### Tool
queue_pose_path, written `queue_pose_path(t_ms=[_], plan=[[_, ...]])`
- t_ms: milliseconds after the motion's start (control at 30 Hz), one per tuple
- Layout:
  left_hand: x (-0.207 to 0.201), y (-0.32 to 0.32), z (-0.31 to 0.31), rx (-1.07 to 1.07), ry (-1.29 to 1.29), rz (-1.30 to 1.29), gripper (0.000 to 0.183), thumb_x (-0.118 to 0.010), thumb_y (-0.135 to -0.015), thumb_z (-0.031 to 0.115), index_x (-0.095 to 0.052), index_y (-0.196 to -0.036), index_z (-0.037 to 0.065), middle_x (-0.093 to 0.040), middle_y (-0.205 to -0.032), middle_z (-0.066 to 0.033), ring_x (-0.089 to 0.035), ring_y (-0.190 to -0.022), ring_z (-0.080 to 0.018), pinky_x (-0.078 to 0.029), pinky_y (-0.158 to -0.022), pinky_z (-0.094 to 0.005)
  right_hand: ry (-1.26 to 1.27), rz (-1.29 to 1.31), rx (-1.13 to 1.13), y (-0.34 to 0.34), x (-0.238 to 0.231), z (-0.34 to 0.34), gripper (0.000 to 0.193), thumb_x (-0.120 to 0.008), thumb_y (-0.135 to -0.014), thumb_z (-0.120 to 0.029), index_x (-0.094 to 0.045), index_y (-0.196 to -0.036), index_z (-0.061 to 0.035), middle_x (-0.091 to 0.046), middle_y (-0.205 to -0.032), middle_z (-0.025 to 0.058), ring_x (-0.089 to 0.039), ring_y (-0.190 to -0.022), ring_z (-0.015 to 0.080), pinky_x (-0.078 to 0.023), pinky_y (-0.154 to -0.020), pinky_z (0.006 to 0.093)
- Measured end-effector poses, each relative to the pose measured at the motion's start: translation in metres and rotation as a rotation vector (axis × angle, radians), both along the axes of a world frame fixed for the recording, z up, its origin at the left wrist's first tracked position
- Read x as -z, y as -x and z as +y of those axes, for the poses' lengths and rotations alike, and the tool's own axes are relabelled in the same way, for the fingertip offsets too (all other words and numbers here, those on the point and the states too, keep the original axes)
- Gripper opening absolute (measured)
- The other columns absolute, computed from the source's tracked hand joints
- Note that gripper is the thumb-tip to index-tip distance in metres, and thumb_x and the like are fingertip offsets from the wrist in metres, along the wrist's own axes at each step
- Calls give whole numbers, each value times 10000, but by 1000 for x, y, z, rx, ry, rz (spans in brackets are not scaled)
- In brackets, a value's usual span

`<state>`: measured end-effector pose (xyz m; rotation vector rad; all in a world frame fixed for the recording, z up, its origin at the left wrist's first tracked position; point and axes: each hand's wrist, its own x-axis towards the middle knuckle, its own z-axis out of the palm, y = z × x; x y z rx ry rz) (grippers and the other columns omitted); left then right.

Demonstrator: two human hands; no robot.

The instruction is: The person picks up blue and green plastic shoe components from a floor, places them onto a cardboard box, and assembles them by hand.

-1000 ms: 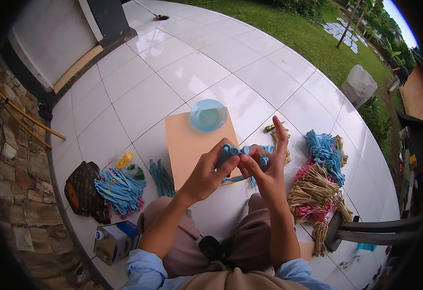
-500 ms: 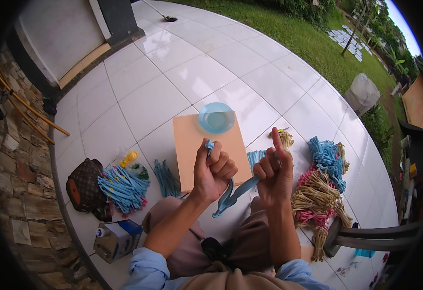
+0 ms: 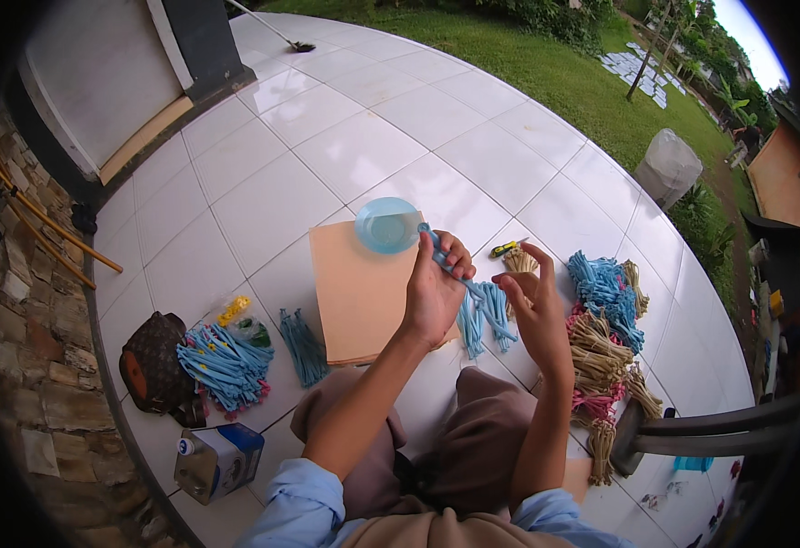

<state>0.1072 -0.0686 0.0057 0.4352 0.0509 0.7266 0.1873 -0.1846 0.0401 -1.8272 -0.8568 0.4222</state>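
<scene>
My left hand [image 3: 435,297] is closed around a light blue strap [image 3: 443,262] whose knotted end sticks up past the thumb. The strap's other part slants down toward my right hand [image 3: 543,315], which is open, thumb and forefinger apart. Behind the hands lies a tan board [image 3: 354,301], with a translucent blue bowl [image 3: 388,239] on its far part. Blue strap bundles [image 3: 484,320] rest between the board and my right hand. Just beyond my right fingers are a small beige bundle [image 3: 521,262] and a yellow-and-black cutter [image 3: 505,248].
At right sit heaped blue bundles [image 3: 605,292] and beige bundles [image 3: 601,352], beside a dark chair leg [image 3: 720,425]. At left are a brown bag [image 3: 153,361], a pile of blue straps [image 3: 226,361], a metal can [image 3: 220,461] and another blue bundle [image 3: 304,347].
My left hand has turned and moved right with the strap. My right hand has opened and no longer pulls on the strap's hanging part. The view has shifted slightly.
</scene>
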Motion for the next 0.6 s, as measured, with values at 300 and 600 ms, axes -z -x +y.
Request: queue_pose_path(t_ms=[300,600], plan=[[5,-43,-29,135,52,-18,350,-390,-947,446,-386,-809,125,-328,-726,10,-326,-663,-111,-314,-669,-287,-62,-105,-87,-29,24,-36,634,-611,-771,50,-282,-1304,-50,-618,-985,199,-604,-961,275,-460,-823,356],[-42,-14,-35,53,-181,2,330,-471,-931,373,-426,-1100,93,-476,-961,-43,-471,-957,-163,-360,-974,-365,-48,-37,-162,-34,8,-44,497,-548,-831,36,-351,-1275,-66,-656,-803,119,-627,-711,193,-467,-671,287]])
